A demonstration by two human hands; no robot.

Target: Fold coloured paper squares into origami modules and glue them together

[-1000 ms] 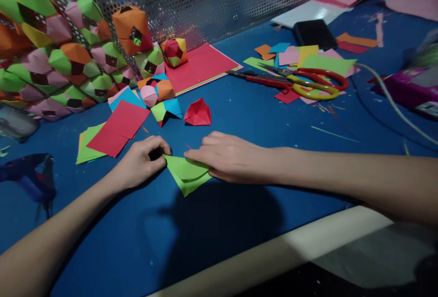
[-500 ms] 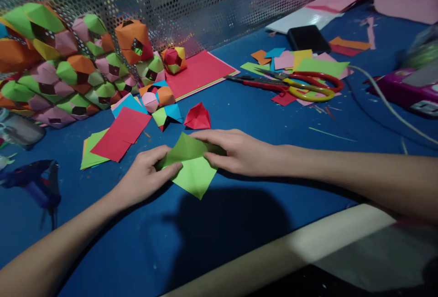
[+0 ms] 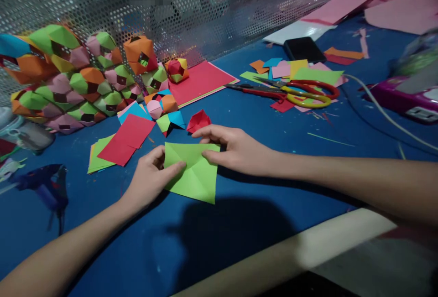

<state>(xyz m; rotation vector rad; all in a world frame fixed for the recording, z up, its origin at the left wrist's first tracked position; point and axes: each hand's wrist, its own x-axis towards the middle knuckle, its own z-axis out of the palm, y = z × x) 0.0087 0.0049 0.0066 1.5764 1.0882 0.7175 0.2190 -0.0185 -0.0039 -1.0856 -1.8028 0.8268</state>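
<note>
A green square of paper (image 3: 196, 176) with crease lines lies opened out between my hands. My left hand (image 3: 150, 174) pinches its left edge, thumb on top and fingers behind. At the upper right edge, my right hand (image 3: 236, 148) has its thumb on the sheet, with the other fingers behind and beyond it. Just past my right fingertips sits a red folded paper piece (image 3: 198, 121). Joined folded pieces in orange, pink, blue and green (image 3: 162, 105) stand behind. To the left, a red paper sheet (image 3: 128, 137) lies over green ones.
Stacked paper balls (image 3: 82, 82) line the back left against a perforated metal screen (image 3: 212, 18). A blue glue gun (image 3: 48, 187) lies at left. Scissors (image 3: 297, 91) rest on paper scraps, near a black phone (image 3: 304, 49) and a purple power strip (image 3: 404, 96).
The green paper has gone from partly folded up along its crease to opened flat, and it is turned, with its edges now facing differently. Both hands stay on it.
</note>
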